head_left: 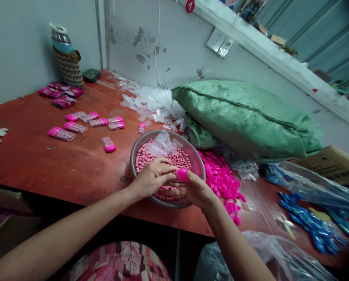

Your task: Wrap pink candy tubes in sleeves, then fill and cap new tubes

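Above a metal bowl of pink round candies, both my hands meet at a bright pink plastic cap. My right hand pinches this cap between thumb and fingers. From the left, my left hand has its fingers closed right beside the cap; whatever they grip is hidden. Several clear plastic cases lie on the candies at the bowl's far side. A heap of loose pink caps spreads along the bowl's right side.
Filled pink-capped cases and pink packets lie on the red table. Clear cases are piled behind the bowl. A green sack leans at right; blue wrappers lie farther right. A bottle stands back left.
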A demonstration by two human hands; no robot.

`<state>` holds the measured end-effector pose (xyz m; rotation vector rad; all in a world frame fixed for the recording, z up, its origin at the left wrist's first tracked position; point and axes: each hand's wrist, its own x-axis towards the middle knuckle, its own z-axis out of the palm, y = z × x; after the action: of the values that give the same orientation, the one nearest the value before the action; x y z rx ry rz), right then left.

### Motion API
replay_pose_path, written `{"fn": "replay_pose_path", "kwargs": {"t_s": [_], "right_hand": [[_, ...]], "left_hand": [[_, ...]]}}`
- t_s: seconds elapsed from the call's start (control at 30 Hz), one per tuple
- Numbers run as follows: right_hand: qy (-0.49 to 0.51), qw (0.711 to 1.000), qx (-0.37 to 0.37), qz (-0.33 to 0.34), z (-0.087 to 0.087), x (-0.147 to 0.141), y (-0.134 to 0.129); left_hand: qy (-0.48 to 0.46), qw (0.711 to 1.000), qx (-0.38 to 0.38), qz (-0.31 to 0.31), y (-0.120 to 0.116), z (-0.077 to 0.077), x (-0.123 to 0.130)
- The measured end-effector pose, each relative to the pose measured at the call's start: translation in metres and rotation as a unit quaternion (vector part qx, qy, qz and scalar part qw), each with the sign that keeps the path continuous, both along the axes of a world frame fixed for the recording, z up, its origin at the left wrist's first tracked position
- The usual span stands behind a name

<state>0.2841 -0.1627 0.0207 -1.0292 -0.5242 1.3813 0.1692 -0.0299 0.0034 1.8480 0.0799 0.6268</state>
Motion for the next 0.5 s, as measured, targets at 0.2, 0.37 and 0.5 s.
{"fn": "replay_pose_path", "kwargs": {"t_s": [0.2,0.37,0.5], "right_hand": [[0.029,0.996,-0.008,-0.089,-0.003,-0.012,0.008],[0.003,0.996,-0.027,-0.084,-0.005,-0.015,0.015],[-0.152,0.985,-0.021,-0.077,-0.006,0.011,0.026]], "left_hand": [[-0.024,1.000,-0.003,0.001,0.000,0.004,-0.001],[-0.030,0.999,-0.014,0.007,-0.001,0.006,-0.001],[-0.038,0.992,-0.096,0.070,0.014,0.010,-0.001]]}}
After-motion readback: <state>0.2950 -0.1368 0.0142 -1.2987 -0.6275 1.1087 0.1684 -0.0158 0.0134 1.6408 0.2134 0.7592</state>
